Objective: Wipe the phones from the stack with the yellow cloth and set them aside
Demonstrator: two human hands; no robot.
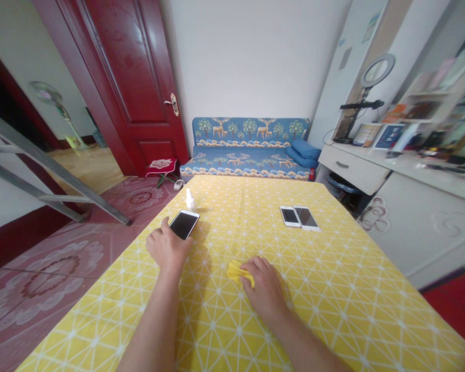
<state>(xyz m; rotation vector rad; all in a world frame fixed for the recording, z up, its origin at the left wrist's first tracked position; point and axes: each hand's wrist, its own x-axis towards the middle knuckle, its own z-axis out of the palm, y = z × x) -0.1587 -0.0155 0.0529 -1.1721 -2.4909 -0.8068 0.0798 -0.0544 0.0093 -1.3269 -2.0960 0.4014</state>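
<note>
At the left edge of the table, my left hand is closed on a white phone with a dark screen, its fingers along the near and left sides. Just beyond that phone stands a small white bottle. Nearer the table's middle, my right hand grips a crumpled yellow cloth against the tabletop. Off to the right, a smaller white phone and a larger white phone lie side by side, touched by neither hand.
A yellow cloth with white lines covers the table. Behind it stands a blue patterned sofa. On the right is a white cabinet holding a ring light. A metal ladder leans at the left, near a red stool.
</note>
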